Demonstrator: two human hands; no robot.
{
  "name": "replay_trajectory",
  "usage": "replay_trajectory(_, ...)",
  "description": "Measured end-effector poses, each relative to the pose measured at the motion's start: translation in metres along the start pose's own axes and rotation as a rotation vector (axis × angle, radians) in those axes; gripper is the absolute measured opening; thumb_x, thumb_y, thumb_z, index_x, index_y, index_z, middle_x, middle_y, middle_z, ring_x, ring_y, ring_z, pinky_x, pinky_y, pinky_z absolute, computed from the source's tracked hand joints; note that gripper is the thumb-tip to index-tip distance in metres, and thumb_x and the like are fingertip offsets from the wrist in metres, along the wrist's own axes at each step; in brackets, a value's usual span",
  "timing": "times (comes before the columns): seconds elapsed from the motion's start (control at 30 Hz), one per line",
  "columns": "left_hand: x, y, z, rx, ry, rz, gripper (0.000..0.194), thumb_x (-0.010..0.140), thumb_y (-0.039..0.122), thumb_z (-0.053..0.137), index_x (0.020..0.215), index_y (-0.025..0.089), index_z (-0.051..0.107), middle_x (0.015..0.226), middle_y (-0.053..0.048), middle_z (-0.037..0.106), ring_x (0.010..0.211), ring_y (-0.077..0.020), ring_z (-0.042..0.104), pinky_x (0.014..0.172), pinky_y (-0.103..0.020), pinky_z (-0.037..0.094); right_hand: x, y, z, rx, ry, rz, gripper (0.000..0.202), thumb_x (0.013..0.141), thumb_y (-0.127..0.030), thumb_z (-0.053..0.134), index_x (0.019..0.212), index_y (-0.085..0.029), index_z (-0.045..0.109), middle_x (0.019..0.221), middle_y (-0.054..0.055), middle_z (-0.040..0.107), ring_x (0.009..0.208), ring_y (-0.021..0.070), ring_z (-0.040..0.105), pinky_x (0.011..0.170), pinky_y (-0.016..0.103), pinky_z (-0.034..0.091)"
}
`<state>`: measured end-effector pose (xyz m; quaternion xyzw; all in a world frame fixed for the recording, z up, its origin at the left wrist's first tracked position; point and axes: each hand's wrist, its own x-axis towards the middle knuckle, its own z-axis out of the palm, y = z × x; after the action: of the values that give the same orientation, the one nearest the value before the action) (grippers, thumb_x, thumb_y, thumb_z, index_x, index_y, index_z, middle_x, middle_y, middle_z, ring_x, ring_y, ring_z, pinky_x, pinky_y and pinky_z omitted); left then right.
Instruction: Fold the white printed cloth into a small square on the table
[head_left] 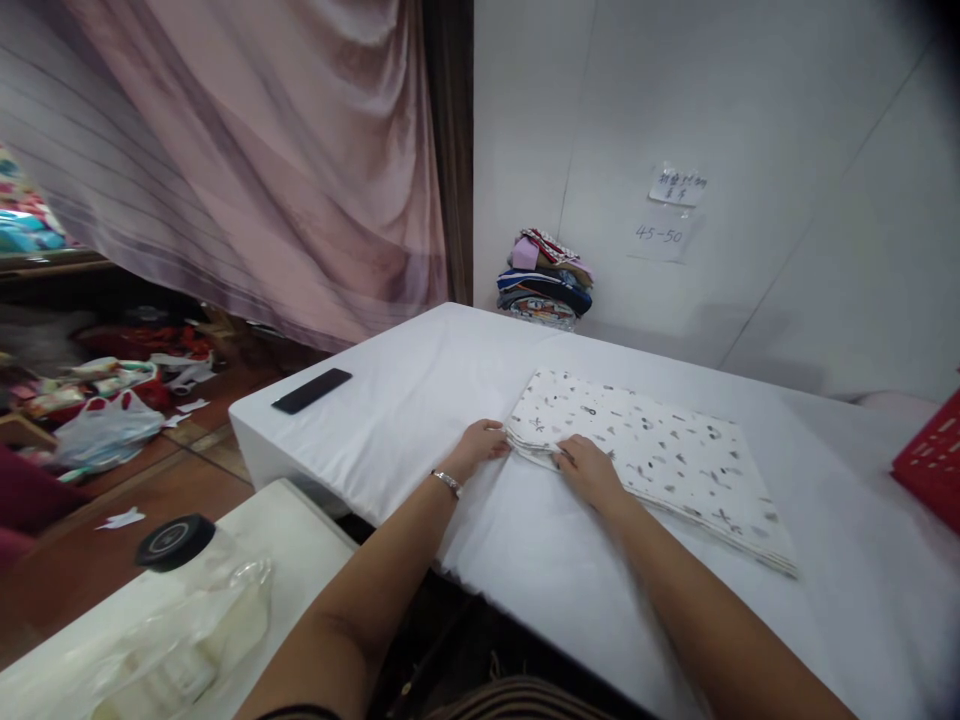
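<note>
Where fingers (pixel 496 437) press, folded cloth's (pixel 645 455) near corner.

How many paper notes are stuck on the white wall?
2: a small handwritten note up on the wall, and a larger sheet reading 45-50 directly below it. Others may lie outside the view.

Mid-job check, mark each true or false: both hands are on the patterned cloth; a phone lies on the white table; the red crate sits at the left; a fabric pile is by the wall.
1. Both the left hand and right hand touch the folded patterned cloth: true.
2. A black phone lies on the white table: true.
3. The red crate sits at the left: false, it is at the right edge.
4. A fabric pile sits by the wall: true.
</note>
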<state>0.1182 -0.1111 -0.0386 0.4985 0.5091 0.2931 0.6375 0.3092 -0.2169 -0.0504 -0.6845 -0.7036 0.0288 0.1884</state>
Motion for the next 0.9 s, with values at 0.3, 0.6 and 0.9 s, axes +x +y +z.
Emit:
replay_trajectory(0.3, 0.006, -0.008, 0.001, 0.071, 0.059, 0.063, 0.01, 0.075, 0.015, 0.06, 0.082, 0.014, 0.053, 0.066, -0.001, 0.062, 0.06, -0.0101, 0.06, 0.063, -0.022, 0.051, 0.012, -0.016, 0.001, -0.192, -0.044, -0.144, 0.016, 0.089, -0.023, 0.05, 0.097, -0.02, 0.063, 0.096, 0.008, 0.06, 0.09, 0.0216, 0.051, 0.076, 0.031, 0.037)
replay_trajectory(0.6, 0.007, -0.016, -0.003, 0.317, 0.152, 0.177, 0.02, 0.07, 0.011, 0.058, 0.09, 0.015, 0.056, 0.079, -0.004, 0.064, 0.064, -0.0127, 0.058, 0.062, -0.025, 0.046, 0.015, -0.012, 0.01, 0.053, 0.029, 0.004, 0.019, 0.091, -0.03, 0.044, 0.089, -0.021, 0.06, 0.09, 0.003, 0.059, 0.087, 0.0162, 0.053, 0.068, 0.025, 0.036)
replay_trajectory(0.9, -0.026, -0.011, -0.003, 0.64, 0.139, 0.295, 0.013, 0.076, 0.024, 0.053, 0.071, 0.017, 0.062, 0.069, -0.003, 0.065, 0.059, -0.0128, 0.054, 0.056, -0.024, 0.039, 0.017, -0.011, 0.012, 0.058, 0.032, -0.002, 0.019, 0.091, -0.031, 0.044, 0.089, -0.022, 0.061, 0.09, 0.002, 0.06, 0.087, 0.0154, 0.054, 0.069, 0.024, 0.036)
